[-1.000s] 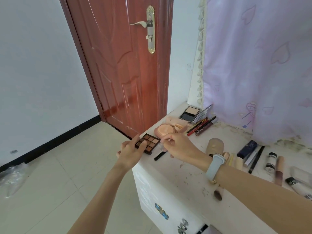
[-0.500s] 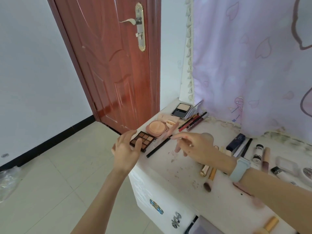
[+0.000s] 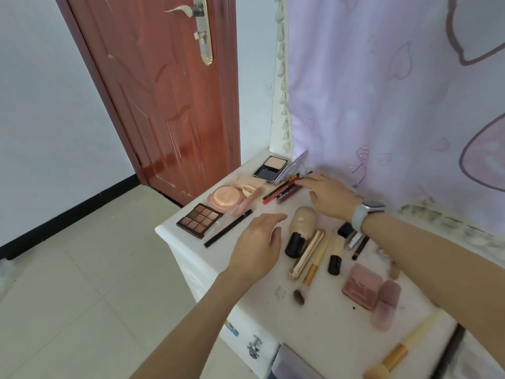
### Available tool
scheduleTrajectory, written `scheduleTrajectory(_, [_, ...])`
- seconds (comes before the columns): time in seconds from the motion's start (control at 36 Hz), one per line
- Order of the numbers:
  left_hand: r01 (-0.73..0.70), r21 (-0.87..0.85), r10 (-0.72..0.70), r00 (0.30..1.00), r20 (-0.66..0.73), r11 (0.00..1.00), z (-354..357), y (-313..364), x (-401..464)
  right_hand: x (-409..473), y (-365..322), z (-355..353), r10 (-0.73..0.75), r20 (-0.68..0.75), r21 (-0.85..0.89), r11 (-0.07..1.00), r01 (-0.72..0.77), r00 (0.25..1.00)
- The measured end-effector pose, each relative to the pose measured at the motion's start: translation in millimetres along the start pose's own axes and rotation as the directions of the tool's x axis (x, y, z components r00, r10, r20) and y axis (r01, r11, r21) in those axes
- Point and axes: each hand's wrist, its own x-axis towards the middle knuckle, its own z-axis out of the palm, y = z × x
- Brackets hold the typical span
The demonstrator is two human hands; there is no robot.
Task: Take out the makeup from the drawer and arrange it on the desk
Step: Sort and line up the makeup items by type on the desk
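Makeup-strewn white desk [image 3: 322,310], red door [image 3: 164,91], lilac curtain [image 3: 382,91], tiled floor [image 3: 82,283].

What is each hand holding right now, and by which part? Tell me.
Nothing is held. The left hand hovers open over the desk beside the black pencil. The right hand reaches with straight fingers, its fingertips at the bundle of pencils, not gripping them.
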Motion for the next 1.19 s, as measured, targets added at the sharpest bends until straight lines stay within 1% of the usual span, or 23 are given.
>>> scheduleTrajectory(0.08, [0.043, 0.111, -0.047, 0.999, 0.028, 0.993, 11, -13, -1, 13, 3, 6, -0.109, 0.011, -0.104, 0.988, 0.110, 0.994])
scheduleTrajectory(0.19, [0.023, 0.235, -0.039, 0.997, 0.061, 0.972, 20, -21, -4, 24, 10, 12, -0.201, 0.021, -0.223, 0.954, 0.201, 0.979])
scheduleTrajectory(0.28, [0.000, 0.281, -0.020, 0.997, 0.071, 0.960, 21, -24, -3, 28, 14, 12, -0.235, 0.026, -0.280, 0.931, 0.232, 0.972])
scheduleTrajectory(0.36, [-0.009, 0.297, -0.016, 0.996, 0.084, 0.955, 21, -26, -2, 25, 17, 12, -0.268, 0.046, -0.287, 0.919, 0.269, 0.962])
scheduleTrajectory(0.47, [-0.031, 0.309, 0.002, 0.995, 0.096, 0.951, 22, -26, -4, 14, 23, 12, -0.301, 0.042, -0.279, 0.912, 0.301, 0.953])
scheduleTrajectory(0.61, [-0.028, 0.307, -0.005, 0.994, 0.107, 0.951, 22, -26, -5, -1, 31, 9, -0.258, -0.028, -0.293, 0.926, 0.238, 0.966])
scheduleTrajectory(0.64, [-0.026, 0.306, -0.008, 0.994, 0.109, 0.952, 22, -26, -5, -2, 32, 7, -0.236, -0.074, -0.273, 0.939, 0.208, 0.969])
scheduleTrajectory(0.67, [-0.022, 0.305, -0.012, 0.994, 0.110, 0.952, 22, -26, -5, -4, 31, 3, -0.196, -0.144, -0.209, 0.964, 0.164, 0.970])
scheduleTrajectory(0.72, [-0.013, 0.298, -0.019, 0.994, 0.106, 0.954, 21, -24, -5, -9, 25, -7, -0.075, -0.276, 0.006, 0.997, 0.080, 0.958])
scheduleTrajectory(0.78, [0.001, 0.266, -0.026, 0.995, 0.092, 0.964, 20, -22, -5, -15, 16, -18, 0.012, -0.331, 0.208, 0.976, 0.060, 0.944])
scheduleTrajectory(0.83, [0.050, 0.149, -0.058, 0.997, 0.051, 0.988, 16, -19, -4, -24, 5, -26, 0.059, -0.344, 0.397, 0.914, 0.089, 0.937])
scheduleTrajectory(0.86, [0.087, 0.059, -0.088, 0.996, 0.019, 0.994, 13, -17, -4, -30, 0, -30, 0.067, -0.334, 0.457, 0.884, 0.100, 0.940])
scheduleTrajectory(0.92, [0.131, -0.081, -0.136, 0.989, -0.058, 0.988, 9, -13, -4, -44, -10, -36, 0.048, -0.254, 0.490, 0.868, 0.086, 0.966])
scheduleTrajectory(0.97, [0.110, -0.142, -0.129, 0.983, -0.133, 0.984, 7, -9, -6, -59, -20, -40, -0.028, -0.092, 0.447, 0.892, 0.066, 0.995])
scheduleTrajectory(1.03, [0.059, -0.205, -0.090, 0.985, -0.145, 0.977, 6, -4, -11, -73, -29, -43, -0.095, 0.130, 0.423, 0.906, 0.032, 0.987])
scheduleTrajectory(1.06, [0.033, -0.218, -0.064, 0.989, -0.136, 0.975, 5, -2, -13, -79, -33, -44, -0.125, 0.224, 0.435, 0.900, 0.016, 0.966])
scheduleTrajectory(1.08, [0.002, -0.212, -0.029, 0.992, -0.124, 0.977, 4, -1, -16, -84, -37, -45, -0.156, 0.287, 0.468, 0.884, 0.004, 0.945])
scheduleTrajectory(1.14, [-0.078, -0.149, 0.064, 0.994, -0.094, 0.986, 1, 3, -21, -92, -43, -47, -0.183, 0.342, 0.574, 0.817, -0.051, 0.922])
scheduleTrajectory(1.19, [-0.153, -0.078, 0.145, 0.985, -0.095, 0.985, -1, 6, -25, -97, -48, -50, -0.181, 0.346, 0.695, 0.708, -0.123, 0.921])
